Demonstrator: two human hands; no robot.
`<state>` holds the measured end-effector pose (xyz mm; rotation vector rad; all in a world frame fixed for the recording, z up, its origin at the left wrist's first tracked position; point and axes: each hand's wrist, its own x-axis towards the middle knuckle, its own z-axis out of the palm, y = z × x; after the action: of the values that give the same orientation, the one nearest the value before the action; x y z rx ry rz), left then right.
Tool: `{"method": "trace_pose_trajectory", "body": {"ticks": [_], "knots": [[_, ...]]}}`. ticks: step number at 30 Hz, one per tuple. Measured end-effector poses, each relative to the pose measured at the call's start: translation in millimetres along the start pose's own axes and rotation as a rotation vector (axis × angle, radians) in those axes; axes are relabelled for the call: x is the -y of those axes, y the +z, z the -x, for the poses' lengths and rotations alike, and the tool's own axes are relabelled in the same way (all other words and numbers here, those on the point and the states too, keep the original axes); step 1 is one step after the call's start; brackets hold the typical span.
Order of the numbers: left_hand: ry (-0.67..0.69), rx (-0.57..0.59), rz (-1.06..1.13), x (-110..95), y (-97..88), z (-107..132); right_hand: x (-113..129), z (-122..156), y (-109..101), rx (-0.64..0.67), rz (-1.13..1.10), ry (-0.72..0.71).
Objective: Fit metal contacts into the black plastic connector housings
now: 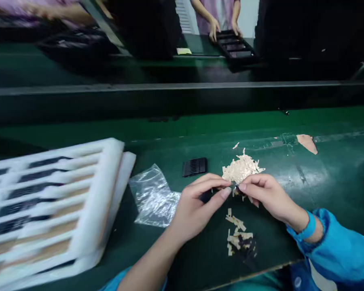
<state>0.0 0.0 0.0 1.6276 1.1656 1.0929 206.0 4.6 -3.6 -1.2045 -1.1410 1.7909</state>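
So my left hand (194,206) and right hand (268,196) are both pinching a tiny dark piece (233,185) above the table (336,182), between the pale pile (241,167) and its near edge. Probably light, maybe slippery and fragile; I'd hold it lightly by the ends, no squeezing.

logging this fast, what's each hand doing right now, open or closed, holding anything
Left hand: closed, pinching a small dark piece.
Right hand: pinched closed at the same piece; whether it grips it cannot be told.
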Motion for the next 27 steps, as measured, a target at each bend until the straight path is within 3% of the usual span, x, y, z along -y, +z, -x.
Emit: {"method": "trace_pose_trajectory", "body": {"ticks": [4, 8, 13, 18, 21, 27], "knots": [[-0.046, -0.027, 0.022, 2, 12.2, 5, -9, 1, 6, -0.122, 0.036, -0.109], [-0.077, -0.079, 0.045, 2, 13.8, 6, -18, 4, 11, -0.122, 0.056, -0.129], [-0.17, -0.023, 0.09, 4, 8.5, 4, -20, 5, 10, -0.068, 0.076, -0.129], [-0.293, 0.027, 0.122, 4, 10.7, 2, -19, 3, 8, -0.202, 0.091, -0.312], [-0.274, 0.094, 0.168, 4, 15.4, 3, -21, 2, 8, -0.226, 0.077, -0.355], [-0.211, 0.083, 0.202, 5, 19.4, 7, -24, 3, 10, -0.167, 0.039, -0.322]]}}
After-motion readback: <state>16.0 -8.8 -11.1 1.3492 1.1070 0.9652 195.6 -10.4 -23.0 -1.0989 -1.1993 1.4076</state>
